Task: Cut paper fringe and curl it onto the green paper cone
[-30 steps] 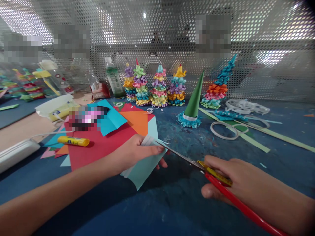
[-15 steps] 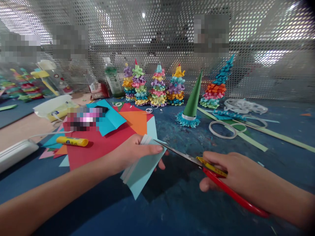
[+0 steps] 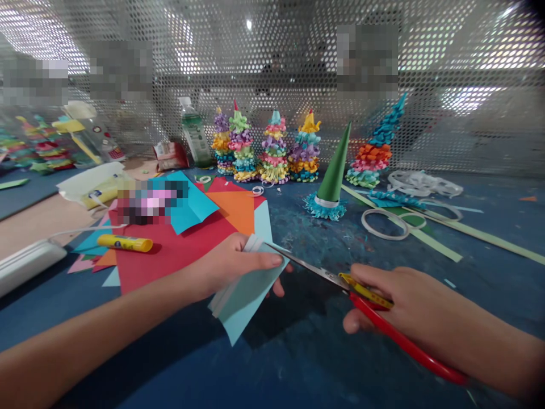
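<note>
Blue paper (image 3: pixel 244 298) | left grip (image 3: pixel 227 264) closed on it | right grip (image 3: pixel 404 304) closed on red scissors (image 3: pixel 395 335) (blades (image 3: pixel 309 268) at edge)

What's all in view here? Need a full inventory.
perforated metal panel: 1, silver, at the back
work surface: 1, mottled blue, under most items
curled-paper trees: 5, multicolour, along the back
paper cone: 1, green, blue fringed base, in front of the trees
plastic bottle: 1, clear, green label, left of the trees
paper sheets: several, red, orange and cyan, overlapping, centre-left
glue stick: 1, yellow, on the red sheet
paper rings: several, white, right
paper strips: several, pale green, right
scissors: 1, red and yellow handles, in the right hand
pale blue paper: 1, folded, in the left hand
left hand: 1, front centre-left, gripping the pale blue paper
right hand: 1, front right, gripping the scissors
</note>
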`<state>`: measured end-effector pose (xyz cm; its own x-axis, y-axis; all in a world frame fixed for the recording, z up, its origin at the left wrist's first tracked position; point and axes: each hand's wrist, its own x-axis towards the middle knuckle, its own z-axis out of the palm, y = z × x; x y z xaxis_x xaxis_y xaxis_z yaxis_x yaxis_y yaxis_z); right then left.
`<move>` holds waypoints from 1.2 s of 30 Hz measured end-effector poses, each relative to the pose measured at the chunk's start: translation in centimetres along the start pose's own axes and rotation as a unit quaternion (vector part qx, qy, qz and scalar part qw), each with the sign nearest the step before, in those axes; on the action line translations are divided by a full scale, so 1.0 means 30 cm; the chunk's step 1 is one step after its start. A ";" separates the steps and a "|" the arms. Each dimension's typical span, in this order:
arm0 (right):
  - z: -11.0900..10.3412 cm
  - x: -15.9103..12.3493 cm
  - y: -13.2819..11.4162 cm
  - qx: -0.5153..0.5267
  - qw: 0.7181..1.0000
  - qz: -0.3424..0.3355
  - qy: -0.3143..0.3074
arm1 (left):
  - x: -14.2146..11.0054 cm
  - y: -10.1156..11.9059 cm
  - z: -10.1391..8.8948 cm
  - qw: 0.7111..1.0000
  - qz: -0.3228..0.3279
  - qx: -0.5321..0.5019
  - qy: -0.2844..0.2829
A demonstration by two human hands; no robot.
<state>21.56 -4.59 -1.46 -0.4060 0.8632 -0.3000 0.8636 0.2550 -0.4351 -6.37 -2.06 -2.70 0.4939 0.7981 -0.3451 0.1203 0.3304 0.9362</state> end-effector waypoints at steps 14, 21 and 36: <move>0.037 0.043 0.035 -0.002 1.000 0.027 0.002 | 0.024 0.003 -0.057 0.999 -0.037 0.033 -0.004; 0.029 0.014 0.018 -0.040 0.998 0.032 -0.031 | 0.002 0.012 -0.022 0.997 -0.025 0.064 0.030; 0.016 -0.027 0.029 -0.044 0.997 -0.019 -0.062 | 0.011 0.018 -0.004 0.998 0.034 -0.005 0.043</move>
<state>22.49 -5.29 -2.02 -0.4672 0.7936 -0.3899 0.8678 0.3271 -0.3740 -6.25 -1.54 -2.33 0.4252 0.8589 -0.2853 0.0795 0.2786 0.9571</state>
